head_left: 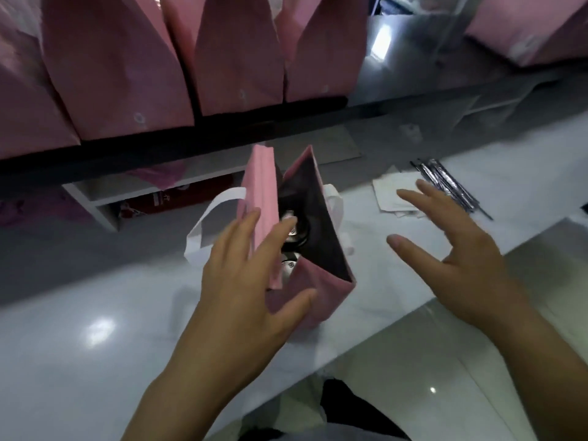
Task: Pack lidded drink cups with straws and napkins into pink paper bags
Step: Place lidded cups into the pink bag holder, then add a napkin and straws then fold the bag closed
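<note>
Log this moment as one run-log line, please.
left hand: touching rim of open pink paper bag | right hand: open, empty, beside bag | lidded cups: inside bag | straws, napkins: on counter

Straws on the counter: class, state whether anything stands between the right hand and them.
Nothing visible does. The open right hand hovers just short of the straws; the napkins lie flat beside them, no barrier.
</note>
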Available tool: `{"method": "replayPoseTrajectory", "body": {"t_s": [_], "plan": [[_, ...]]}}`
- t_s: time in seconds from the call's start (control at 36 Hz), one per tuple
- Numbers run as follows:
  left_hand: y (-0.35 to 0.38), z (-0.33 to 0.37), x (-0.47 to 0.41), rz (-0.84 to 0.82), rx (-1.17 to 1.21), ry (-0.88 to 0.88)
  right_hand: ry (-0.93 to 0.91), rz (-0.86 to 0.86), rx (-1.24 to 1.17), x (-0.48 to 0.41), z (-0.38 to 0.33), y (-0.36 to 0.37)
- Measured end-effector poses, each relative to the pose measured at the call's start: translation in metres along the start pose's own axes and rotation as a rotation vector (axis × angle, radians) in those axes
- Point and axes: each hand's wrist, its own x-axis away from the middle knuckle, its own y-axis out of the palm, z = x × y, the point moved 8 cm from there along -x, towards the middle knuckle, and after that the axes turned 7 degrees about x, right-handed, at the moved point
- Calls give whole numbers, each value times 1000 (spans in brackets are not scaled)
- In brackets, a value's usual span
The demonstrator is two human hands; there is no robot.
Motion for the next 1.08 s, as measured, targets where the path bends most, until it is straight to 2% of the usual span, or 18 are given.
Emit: {"method": "replayPoseTrajectory", "body": {"t_s": [0.14, 0.22, 0.31, 0.39, 0.56, 0.72, 0.92, 1.08], "plan": [[24, 61, -12, 163, -6, 217, 188, 130, -40, 43, 65, -6], [61, 94, -13, 250, -45, 322, 307, 78, -41, 65, 121, 8], [119, 111, -15, 186, -115, 326, 415, -13, 7, 82, 177, 23], [183, 109, -23, 77, -206, 247, 414, -116, 79, 92, 216, 28], [300, 58, -40, -138, -329, -55, 347, -200, 54, 108, 286, 18], [363, 25, -65, -247, -323, -325, 290, -299, 63, 90, 348, -1], [345, 31, -138, -180, -310, -389, 251, -265, -31, 38, 386, -29], [355, 24, -227, -98, -177, -451, 312, -377, -31, -9, 435, -21]]}}
